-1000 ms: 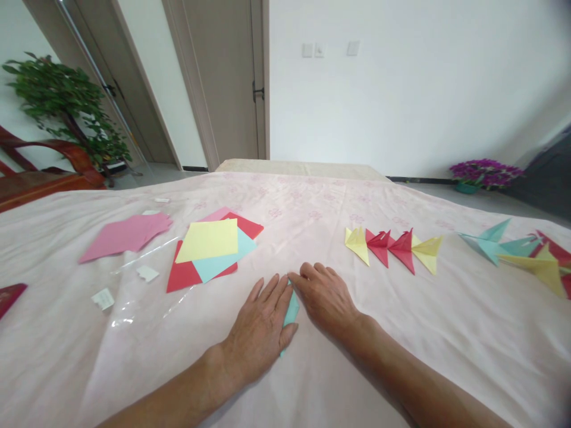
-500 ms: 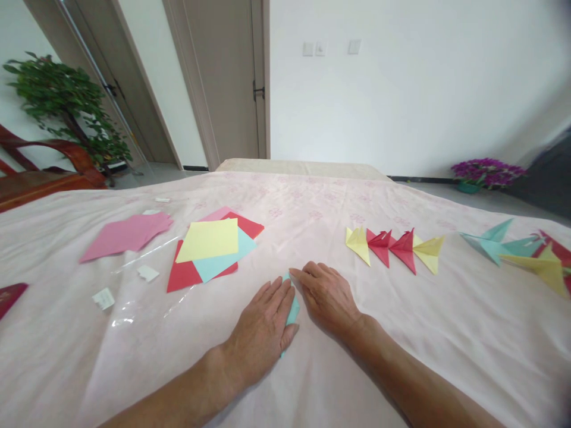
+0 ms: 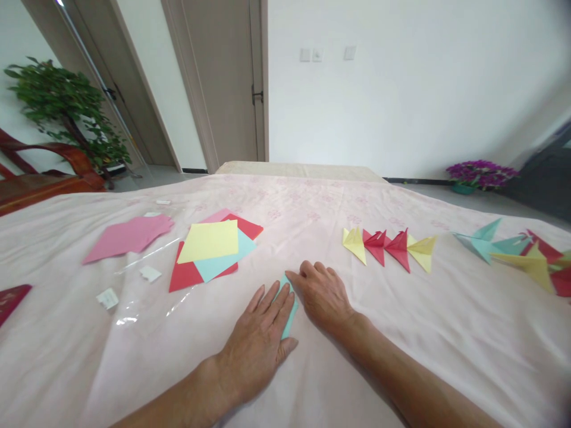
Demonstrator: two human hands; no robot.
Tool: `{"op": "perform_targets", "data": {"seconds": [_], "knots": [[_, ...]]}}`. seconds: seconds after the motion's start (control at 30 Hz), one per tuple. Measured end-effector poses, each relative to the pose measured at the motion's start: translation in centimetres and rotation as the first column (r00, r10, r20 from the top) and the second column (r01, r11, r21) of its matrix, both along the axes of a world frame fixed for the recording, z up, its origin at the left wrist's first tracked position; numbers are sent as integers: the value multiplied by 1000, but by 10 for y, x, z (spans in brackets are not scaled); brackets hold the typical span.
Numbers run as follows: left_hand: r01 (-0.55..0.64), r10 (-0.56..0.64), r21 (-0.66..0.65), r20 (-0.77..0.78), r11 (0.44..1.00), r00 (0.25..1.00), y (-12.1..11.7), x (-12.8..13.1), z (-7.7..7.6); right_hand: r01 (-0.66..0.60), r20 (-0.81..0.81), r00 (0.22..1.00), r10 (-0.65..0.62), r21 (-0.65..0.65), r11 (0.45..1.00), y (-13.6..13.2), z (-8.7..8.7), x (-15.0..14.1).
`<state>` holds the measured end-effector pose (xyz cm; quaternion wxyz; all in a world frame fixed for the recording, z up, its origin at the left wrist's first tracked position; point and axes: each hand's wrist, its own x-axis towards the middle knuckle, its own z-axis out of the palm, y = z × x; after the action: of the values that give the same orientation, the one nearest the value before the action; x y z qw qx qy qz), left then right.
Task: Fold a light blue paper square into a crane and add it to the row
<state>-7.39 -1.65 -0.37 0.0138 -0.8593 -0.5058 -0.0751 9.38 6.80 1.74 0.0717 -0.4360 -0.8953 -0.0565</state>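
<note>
A light-blue piece of folded paper (image 3: 289, 321) lies on the tablecloth in front of me, narrow and pointed at its far end. My left hand (image 3: 263, 327) rests flat over its left side, fingers stretched out and slightly apart, thumb near its lower edge. At the paper's far tip, my right hand (image 3: 323, 291) has its fingers curled in and its foremost digit touching the point; what lies inside the curl is hidden. Much of the paper is covered by the left fingers.
Coloured paper squares (image 3: 214, 241) and pink sheets (image 3: 129, 238) lie left. Right are folded red paper cranes (image 3: 396, 249), yellow ones (image 3: 422, 249) and a light-blue one (image 3: 484, 241). Clear plastic film and white scraps (image 3: 150, 273) lie left, near a red object (image 3: 13, 300).
My left hand has slid slightly down and its fingers have spread, showing more of the light-blue paper. The right hand stays at the tip. The view has shifted slightly.
</note>
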Motion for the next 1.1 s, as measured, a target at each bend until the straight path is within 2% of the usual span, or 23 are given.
{"op": "perform_targets", "data": {"seconds": [0.27,0.4,0.47,0.53,0.57,0.63,0.7,0.77,0.87,0.97,1.1], "knots": [[101,-98,-121,30,988,995,-29,-7,8,-1,-15,1000,1,-33,999,-2,2,1],[159,-147,-180,77,971,986,-44,-15,19,-27,-105,994,19,-75,997,3,0,7],[191,-161,-203,155,960,975,-46,-20,27,-34,-184,983,6,-154,987,11,0,11],[205,-134,-226,293,952,947,-41,-24,34,-64,-296,955,-32,-309,949,21,2,15],[161,-59,-249,372,955,927,-36,-26,36,-75,-367,927,-79,-388,919,25,4,16],[-54,178,-261,480,964,859,-25,-28,37,-85,-402,910,-104,-425,901,29,7,19],[-260,330,-209,479,943,813,-12,-27,35,-68,-423,896,-134,-430,900,25,8,21],[-358,395,-166,404,919,825,-2,-24,31,-37,-441,880,-175,-431,902,13,6,23],[-386,411,-143,354,911,840,6,-16,25,15,-461,855,-236,-432,902,-12,0,22],[-367,387,-130,406,921,828,5,-11,18,69,-503,821,-272,-385,920,-32,-6,20],[-360,375,-139,547,922,749,-1,-12,11,75,-583,770,-260,-321,944,-42,-11,15]]}}
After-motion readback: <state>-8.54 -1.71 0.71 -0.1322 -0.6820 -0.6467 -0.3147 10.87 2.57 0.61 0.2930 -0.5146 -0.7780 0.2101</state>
